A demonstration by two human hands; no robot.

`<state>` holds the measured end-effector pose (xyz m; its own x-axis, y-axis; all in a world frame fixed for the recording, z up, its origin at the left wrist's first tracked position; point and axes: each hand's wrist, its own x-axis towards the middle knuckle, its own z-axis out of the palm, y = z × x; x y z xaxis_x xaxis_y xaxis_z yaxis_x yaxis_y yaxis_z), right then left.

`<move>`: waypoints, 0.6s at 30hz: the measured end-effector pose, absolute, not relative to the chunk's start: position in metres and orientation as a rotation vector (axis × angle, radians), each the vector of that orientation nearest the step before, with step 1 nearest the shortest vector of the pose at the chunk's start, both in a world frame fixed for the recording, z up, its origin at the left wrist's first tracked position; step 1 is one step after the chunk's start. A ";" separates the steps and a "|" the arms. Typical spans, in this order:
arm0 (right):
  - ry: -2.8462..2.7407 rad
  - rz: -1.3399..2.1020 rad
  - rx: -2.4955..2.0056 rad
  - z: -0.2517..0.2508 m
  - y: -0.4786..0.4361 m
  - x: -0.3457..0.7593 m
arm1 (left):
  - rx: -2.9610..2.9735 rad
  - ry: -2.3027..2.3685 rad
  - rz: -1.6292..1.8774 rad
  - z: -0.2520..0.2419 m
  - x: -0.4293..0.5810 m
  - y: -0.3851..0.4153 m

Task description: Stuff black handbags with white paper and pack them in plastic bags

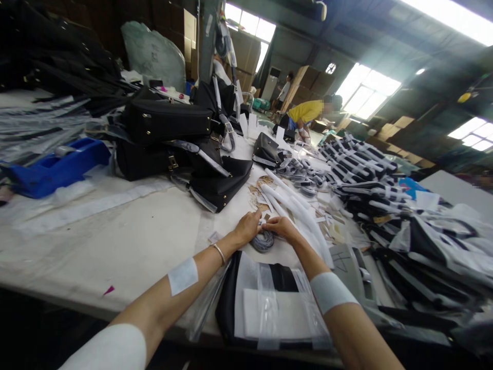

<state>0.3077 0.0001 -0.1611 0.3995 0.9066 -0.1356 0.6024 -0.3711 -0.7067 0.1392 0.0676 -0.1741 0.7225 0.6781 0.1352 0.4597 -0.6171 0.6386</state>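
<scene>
Nearest to my camera, at six o'clock from the hands, I see a plastic-covered black bag [285, 277] lying on the white table [134, 246]. Just beyond it rests the coiled strap [263, 242]. My left hand [247, 229] and right hand [284, 227] both pinch at its far edge, fingertips almost meeting; whether they grip the strap's end or something tied round it, I can't make out. What counts for me is that the coil sits at six o'clock from those fingertips, roundish, with no clear long axis, the left hand looking slightly nearer over its ten o'clock side. A grey plastic casing [351, 272] stands at four o'clock, white padded strips [304, 216] run off toward one. Farther out, black handbags [167, 121] pile up at ten, and a person in yellow [306, 110] bends at one.
</scene>
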 end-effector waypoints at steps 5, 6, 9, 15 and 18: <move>-1.249 0.644 -2.012 -0.165 0.002 0.298 | 2.329 0.838 0.492 -0.176 0.140 0.072; -1.242 0.622 -1.997 -0.165 0.001 0.295 | 2.329 0.834 0.491 -0.176 0.140 0.073; -1.247 0.546 -1.941 -0.165 -0.004 0.287 | 2.335 0.815 0.490 -0.177 0.141 0.074; -1.260 0.546 -1.868 -0.167 -0.013 0.280 | 2.374 0.776 0.493 -0.177 0.139 0.073; -1.232 0.563 -1.919 -0.171 -0.009 0.284 | 2.394 0.763 0.491 -0.176 0.138 0.073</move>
<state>0.2842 -0.0088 -0.1711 0.4340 0.9000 0.0404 0.5587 -0.2337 -0.7957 0.1382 0.0733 -0.1763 0.7695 0.6170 0.1652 0.4064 -0.6724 0.6186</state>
